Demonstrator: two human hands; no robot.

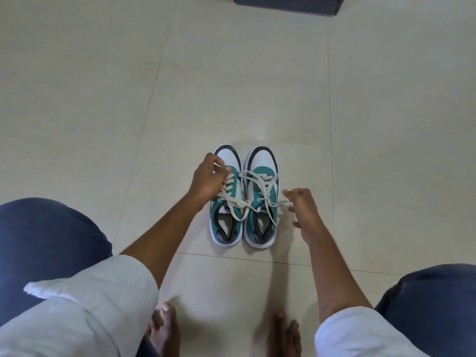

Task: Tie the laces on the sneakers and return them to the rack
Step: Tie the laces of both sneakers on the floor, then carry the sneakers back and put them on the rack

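While the person crouches barefoot over the pale tiled floor (257, 104), a pair of green-and-white sneakers sits side by side just ahead of the toes, heels toward the person. From the head view, the left hand (206, 180) reaches over the left sneaker (226, 197), its fingers pinched on a strand of cream lace (244, 202) near the toe end. The right hand (304, 210) hangs just beside the outer edge of the right sneaker (262, 199), thumb and forefinger nipped together on a lace end, the other fingers loosely spread. Laces from both shoes trail loose and cross over the gap between them, so no bow looks finished on either one.

I would say the tying is only starting. The next move calls for sorting which strand belongs to which shoe, then drawing two ends of one shoe taut before crossing them. A dark piece of furniture (288, 3) shows at the top edge, well apart; whether it is the rack I cannot tell.
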